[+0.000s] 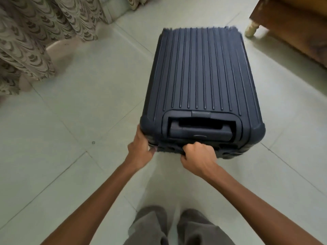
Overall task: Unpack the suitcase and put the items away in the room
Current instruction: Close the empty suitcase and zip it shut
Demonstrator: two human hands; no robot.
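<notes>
A dark blue ribbed hard-shell suitcase [200, 73] lies flat and closed on the pale tiled floor, its telescopic handle [200, 129] retracted in the recess facing me. My left hand [141, 149] grips the near left corner of the suitcase, thumb on top and fingers round the edge. My right hand [196, 158] is curled round the carry handle on the near end of the suitcase; the handle itself is hidden under my fingers. The contents are hidden inside.
Patterned beige curtains [35, 38] hang at the left and reach the floor. A wooden piece of furniture [297, 27] with a cream leg [251, 29] stands at the upper right, close to the suitcase's far corner. My grey-trousered legs [177, 227] are at the bottom.
</notes>
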